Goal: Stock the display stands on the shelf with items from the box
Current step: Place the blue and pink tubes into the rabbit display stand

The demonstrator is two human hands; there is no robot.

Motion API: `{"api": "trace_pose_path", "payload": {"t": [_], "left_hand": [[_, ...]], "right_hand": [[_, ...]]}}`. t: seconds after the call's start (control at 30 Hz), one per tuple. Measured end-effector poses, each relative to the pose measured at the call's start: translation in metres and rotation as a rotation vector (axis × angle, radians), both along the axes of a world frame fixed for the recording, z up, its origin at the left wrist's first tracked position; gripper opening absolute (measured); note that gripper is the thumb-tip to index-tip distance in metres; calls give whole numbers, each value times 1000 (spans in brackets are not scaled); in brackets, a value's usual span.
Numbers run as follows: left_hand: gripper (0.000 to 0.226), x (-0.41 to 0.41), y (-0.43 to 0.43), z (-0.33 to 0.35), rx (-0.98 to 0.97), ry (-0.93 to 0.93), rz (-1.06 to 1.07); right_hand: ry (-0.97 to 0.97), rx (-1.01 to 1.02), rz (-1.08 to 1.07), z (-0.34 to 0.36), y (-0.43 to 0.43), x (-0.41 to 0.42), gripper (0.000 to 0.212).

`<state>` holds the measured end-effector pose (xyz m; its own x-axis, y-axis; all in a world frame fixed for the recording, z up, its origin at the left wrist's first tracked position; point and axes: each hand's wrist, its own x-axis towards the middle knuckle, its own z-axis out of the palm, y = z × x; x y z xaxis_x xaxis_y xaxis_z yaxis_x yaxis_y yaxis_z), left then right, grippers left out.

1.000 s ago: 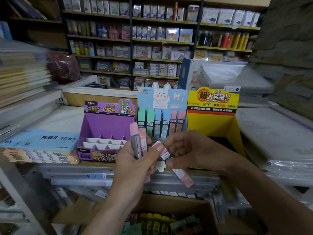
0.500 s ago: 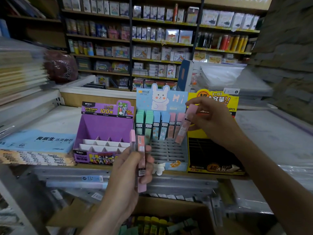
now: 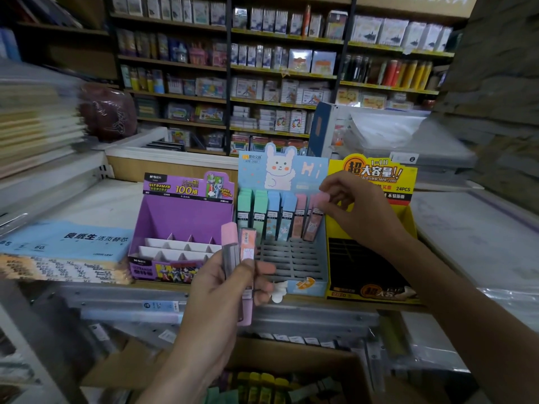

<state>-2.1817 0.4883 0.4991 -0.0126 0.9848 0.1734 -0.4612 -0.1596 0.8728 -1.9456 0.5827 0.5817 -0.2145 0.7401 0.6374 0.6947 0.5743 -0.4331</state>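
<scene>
Shop: racks of boxed stationery (image 3: 262, 68) cover the far wall, behind a wooden shelf (image 3: 163, 284) that carries three cardboard stands side by side.
Pink case (image 3: 314, 225): stands almost upright, leaning a little, at the right end of the back row in the blue stand (image 3: 303, 176), with its lower end down among the slots and just beside another pink one.
Right hand (image 3: 358, 211): reaches in from the right across the front of the yellow stand (image 3: 376, 173). Thumb and fingertips pinch the cap end of the pink case, and the other fingers are loosely curled.
Blue stand: the middle one of the three, with a rabbit card at its back. Its back row (image 3: 271, 211) holds green, blue and pink cases packed side by side, and a grey grid of slots lies in front of that row.
Left hand (image 3: 221, 290): lower and nearer, in front of the place where the purple and blue stands meet. Fingers and thumb are wrapped round two cases (image 3: 239, 247), held upright.
Two cases: one has a pink cap on a grey body, the other is peach with a printed label. A pink end sticks out below the hand.
Purple stand (image 3: 186, 217): just left of the blue one, with white dividers in its tray.
Yellow stand: just right of the blue one, dark inside and partly hidden by the right forearm.
Box (image 3: 291, 355): brown cardboard, below the shelf at the bottom of the view. Yellow and green cases lie inside, too blurred to count.
Paper packs (image 3: 64, 240): blue-wrapped, lying flat on the shelf left of the purple stand.
</scene>
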Motion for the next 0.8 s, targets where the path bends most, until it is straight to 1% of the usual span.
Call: {"api": "trace_pose_path", "payload": {"t": [0.3, 0.4, 0.47, 0.57, 0.63, 0.73, 0.8], "left_hand": [[18, 3, 1, 1, 10, 9, -10], [18, 3, 1, 0, 8, -1, -2], [19, 3, 2, -1, 8, -7, 4], [20, 3, 2, -2, 13, 12, 16], [16, 3, 2, -2, 13, 23, 20], [16, 2, 2, -4, 5, 46, 46], [15, 1, 2, -4, 5, 59, 40]], "right_hand": [[-105, -9, -35, 0, 5, -1, 16], [-230, 46, -90, -3, 7, -5, 11], [-322, 84, -135, -4, 7, -7, 14], [-385, 118, -171, -5, 7, -9, 19], [-408, 117, -186, -4, 6, -11, 21], [-426, 88, -208, -2, 2, -14, 28], [-342, 85, -209, -2, -7, -18, 31]]}}
